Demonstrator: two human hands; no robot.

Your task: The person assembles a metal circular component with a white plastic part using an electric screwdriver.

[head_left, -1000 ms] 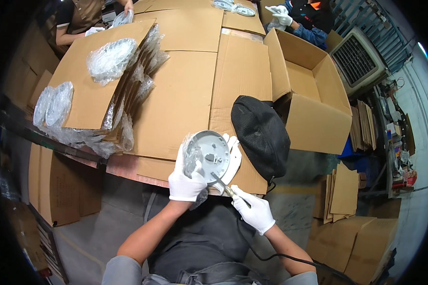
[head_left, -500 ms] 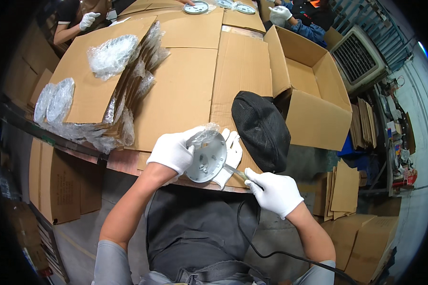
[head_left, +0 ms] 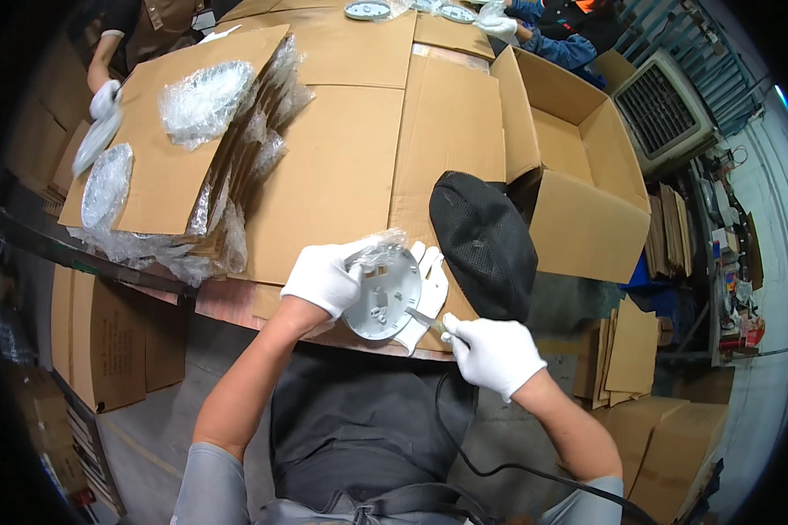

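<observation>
My left hand (head_left: 320, 278), white-gloved, is closed on the left rim of a round pale grey plastic disc (head_left: 378, 317). Crumpled clear plastic wrap (head_left: 382, 250) bunches at its fingers. The disc is tilted, its moulded inner side showing. From the right, my right hand (head_left: 497, 352), also gloved, pinches a slim tool (head_left: 426, 318) with a flat metal blade. The blade's tip lies over the disc's right part; whether it touches, I cannot tell. An empty white glove (head_left: 432, 289) lies partly under the disc. Behind my right hand a black cord (head_left: 481, 472) rises; its end is hidden.
A black mesh-covered bundle (head_left: 483, 245) lies right of the disc. Beyond it stands an open cardboard box (head_left: 592, 214). At left, wrapped discs (head_left: 205, 101) rest on stacked cardboard sheets (head_left: 162, 171). Two people work across the table; one's gloved hand (head_left: 105, 101) reaches to the stack.
The tool's blade has moved left, further over the disc, with my right hand. At far left, a person's hand has come to the stack and lifts a wrapped disc there.
</observation>
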